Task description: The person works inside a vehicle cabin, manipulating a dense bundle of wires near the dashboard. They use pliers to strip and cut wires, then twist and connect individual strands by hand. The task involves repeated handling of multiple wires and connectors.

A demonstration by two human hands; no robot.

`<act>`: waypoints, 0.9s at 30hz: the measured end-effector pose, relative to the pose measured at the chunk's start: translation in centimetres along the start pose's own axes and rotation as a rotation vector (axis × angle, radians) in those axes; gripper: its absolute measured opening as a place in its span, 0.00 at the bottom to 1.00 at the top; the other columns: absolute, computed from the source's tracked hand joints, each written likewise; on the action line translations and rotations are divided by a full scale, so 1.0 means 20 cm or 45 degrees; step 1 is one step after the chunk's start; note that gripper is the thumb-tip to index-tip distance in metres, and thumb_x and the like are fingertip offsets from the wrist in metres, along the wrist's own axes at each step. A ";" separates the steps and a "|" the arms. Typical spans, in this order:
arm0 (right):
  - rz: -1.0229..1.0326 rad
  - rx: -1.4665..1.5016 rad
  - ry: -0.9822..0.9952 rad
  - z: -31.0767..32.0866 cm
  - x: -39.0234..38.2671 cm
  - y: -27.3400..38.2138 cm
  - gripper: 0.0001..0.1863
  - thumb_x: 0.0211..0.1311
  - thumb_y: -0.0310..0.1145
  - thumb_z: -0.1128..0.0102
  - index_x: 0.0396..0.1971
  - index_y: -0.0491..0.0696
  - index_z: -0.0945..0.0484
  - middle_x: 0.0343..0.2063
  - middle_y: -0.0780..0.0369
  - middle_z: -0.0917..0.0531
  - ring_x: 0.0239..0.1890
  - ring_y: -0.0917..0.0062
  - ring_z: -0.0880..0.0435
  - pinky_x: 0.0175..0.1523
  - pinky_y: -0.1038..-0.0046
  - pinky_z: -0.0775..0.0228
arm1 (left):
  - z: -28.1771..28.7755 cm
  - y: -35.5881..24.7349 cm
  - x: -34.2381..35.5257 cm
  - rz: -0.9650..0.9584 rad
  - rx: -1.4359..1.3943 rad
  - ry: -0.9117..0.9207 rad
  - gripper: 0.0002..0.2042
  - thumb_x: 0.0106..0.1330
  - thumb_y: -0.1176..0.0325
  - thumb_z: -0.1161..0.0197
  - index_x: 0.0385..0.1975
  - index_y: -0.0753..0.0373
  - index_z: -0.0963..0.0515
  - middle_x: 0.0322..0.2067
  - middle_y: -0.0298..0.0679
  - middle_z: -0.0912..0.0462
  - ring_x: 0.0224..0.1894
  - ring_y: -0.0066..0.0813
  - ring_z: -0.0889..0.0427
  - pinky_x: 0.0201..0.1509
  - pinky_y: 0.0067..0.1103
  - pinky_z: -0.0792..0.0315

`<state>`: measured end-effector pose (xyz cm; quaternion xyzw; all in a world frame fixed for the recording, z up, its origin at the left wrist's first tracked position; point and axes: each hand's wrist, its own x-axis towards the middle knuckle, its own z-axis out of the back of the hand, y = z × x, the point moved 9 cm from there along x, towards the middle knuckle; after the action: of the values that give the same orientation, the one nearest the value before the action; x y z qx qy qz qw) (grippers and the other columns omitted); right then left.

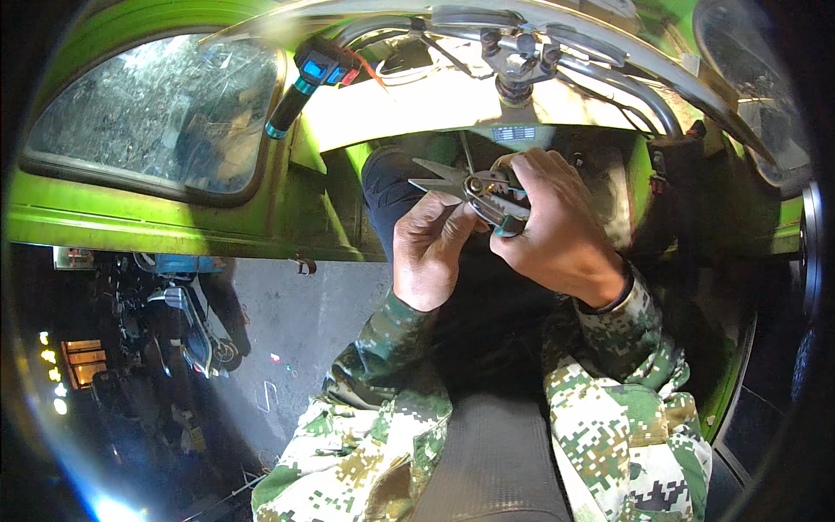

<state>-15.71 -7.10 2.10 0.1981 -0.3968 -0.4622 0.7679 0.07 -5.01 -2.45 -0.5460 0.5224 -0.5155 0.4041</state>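
Observation:
A pair of metal shears (477, 191) with notched grips and green-trimmed handles is held in front of my body, its two blades spread apart and pointing left. My right hand (548, 226) is closed round the handle end. My left hand (428, 248) is closed just below the blades, thumb and fingers pinched at the shears near the pivot; its fingertips are partly hidden.
Around me is a green vehicle cab (235, 226) with handlebar tubing (574, 65), a black grip with switches (304, 87) and side windows (148, 113). Beyond the cab's open left side are pavement (304, 322) and parked scooters (191, 322). My dark-clad leg (387, 191) reaches under the dash.

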 end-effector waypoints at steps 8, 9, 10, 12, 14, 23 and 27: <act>-0.038 -0.051 0.072 -0.02 0.01 0.06 0.22 0.46 0.28 0.31 0.45 0.43 0.23 0.41 0.52 0.19 0.47 0.51 0.21 0.55 0.54 0.30 | 0.03 0.04 -0.03 -0.098 -0.236 -0.035 0.10 0.79 0.76 0.38 0.56 0.69 0.18 0.52 0.40 0.11 0.53 0.27 0.16 0.63 0.27 0.24; -0.024 -0.059 0.060 -0.02 0.01 0.07 0.22 0.46 0.28 0.32 0.45 0.43 0.23 0.41 0.52 0.19 0.47 0.51 0.21 0.54 0.54 0.30 | 0.04 0.04 -0.03 -0.106 -0.230 -0.036 0.10 0.79 0.77 0.38 0.55 0.69 0.18 0.52 0.40 0.11 0.53 0.27 0.16 0.63 0.27 0.24; -0.032 -0.058 0.073 -0.03 0.01 0.07 0.22 0.46 0.28 0.32 0.44 0.43 0.24 0.40 0.52 0.19 0.46 0.51 0.21 0.54 0.54 0.30 | 0.04 0.04 -0.03 -0.107 -0.229 -0.038 0.10 0.79 0.77 0.38 0.55 0.69 0.18 0.52 0.40 0.11 0.53 0.27 0.16 0.63 0.27 0.24; -0.016 -0.059 0.072 -0.04 0.01 0.07 0.21 0.47 0.28 0.32 0.43 0.43 0.24 0.39 0.53 0.18 0.45 0.51 0.21 0.53 0.54 0.30 | 0.05 0.05 -0.03 -0.102 -0.235 -0.049 0.10 0.79 0.77 0.38 0.55 0.69 0.18 0.52 0.40 0.12 0.53 0.27 0.16 0.63 0.26 0.24; 0.015 -0.060 0.045 -0.04 0.02 0.07 0.20 0.46 0.30 0.28 0.39 0.44 0.25 0.35 0.53 0.20 0.42 0.52 0.20 0.49 0.53 0.29 | 0.05 0.05 -0.03 -0.089 -0.257 -0.059 0.10 0.79 0.77 0.38 0.54 0.69 0.17 0.51 0.40 0.12 0.52 0.26 0.16 0.63 0.26 0.24; -0.121 0.076 0.220 -0.11 0.00 -0.04 0.15 0.50 0.26 0.31 0.38 0.41 0.23 0.29 0.47 0.17 0.37 0.43 0.16 0.41 0.49 0.26 | 0.03 0.04 -0.02 -0.028 -0.072 0.002 0.09 0.80 0.77 0.39 0.55 0.69 0.18 0.47 0.32 0.15 0.46 0.17 0.22 0.53 0.18 0.27; -0.152 0.145 0.295 -0.14 -0.01 -0.07 0.13 0.53 0.30 0.30 0.35 0.38 0.22 0.29 0.44 0.15 0.35 0.46 0.13 0.42 0.53 0.22 | 0.04 0.06 -0.02 -0.004 -0.087 0.024 0.07 0.79 0.77 0.38 0.52 0.68 0.17 0.45 0.32 0.15 0.44 0.18 0.23 0.52 0.19 0.28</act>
<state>-14.38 -7.89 -0.62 0.3165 -0.3186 -0.4578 0.7673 0.74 -4.86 -3.82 -0.5555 0.5424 -0.5032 0.3795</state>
